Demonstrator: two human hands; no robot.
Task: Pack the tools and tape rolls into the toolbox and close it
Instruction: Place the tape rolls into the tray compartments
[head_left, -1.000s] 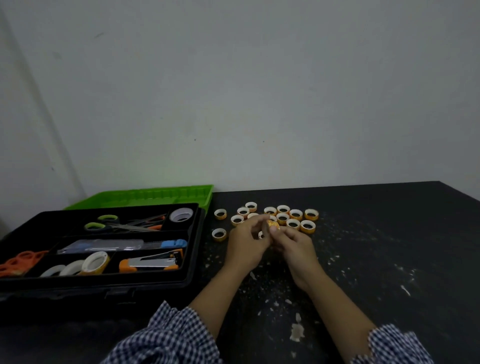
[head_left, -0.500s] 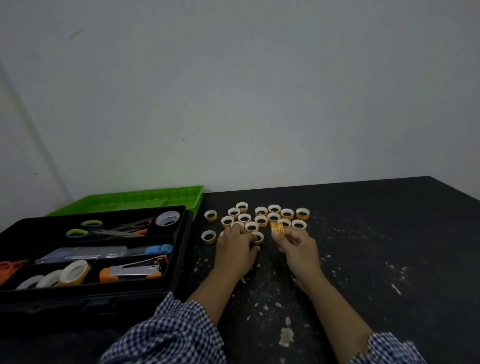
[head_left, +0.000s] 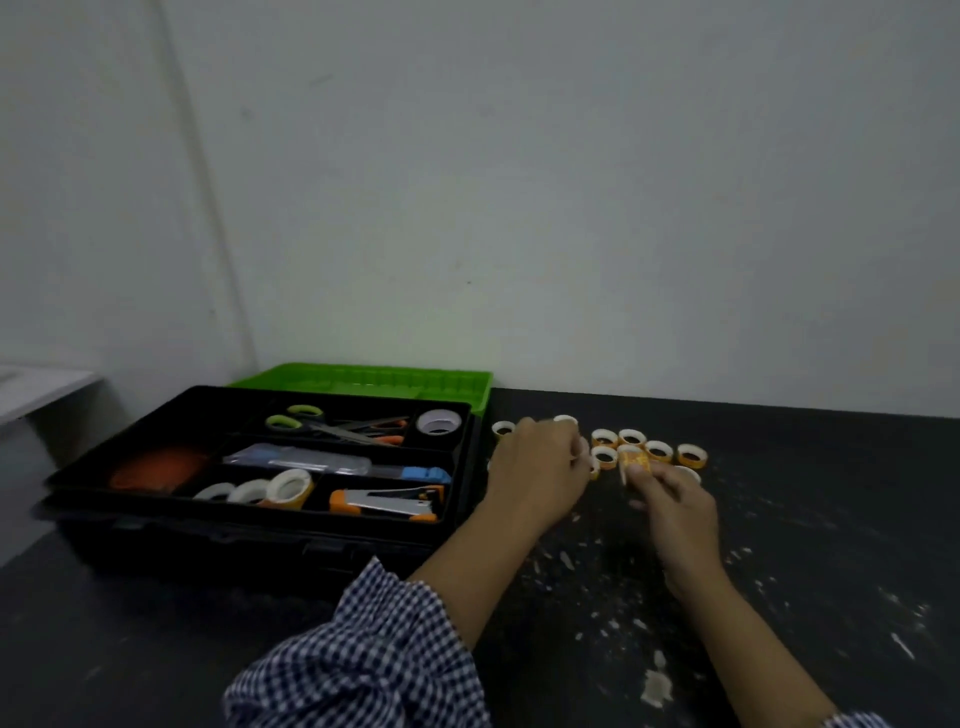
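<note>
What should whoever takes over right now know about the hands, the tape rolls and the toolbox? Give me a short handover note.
Left hand: lies over the left end of the small tape rolls on the table; whether it grips one is hidden.
Right hand: pinches one orange roll at the near edge of the cluster.
Toolbox: open, green lid laid back.
Done: scissors, stapler and larger tape rolls lie in the tray.
Left: put the small rolls into the toolbox, then close the lid.
</note>
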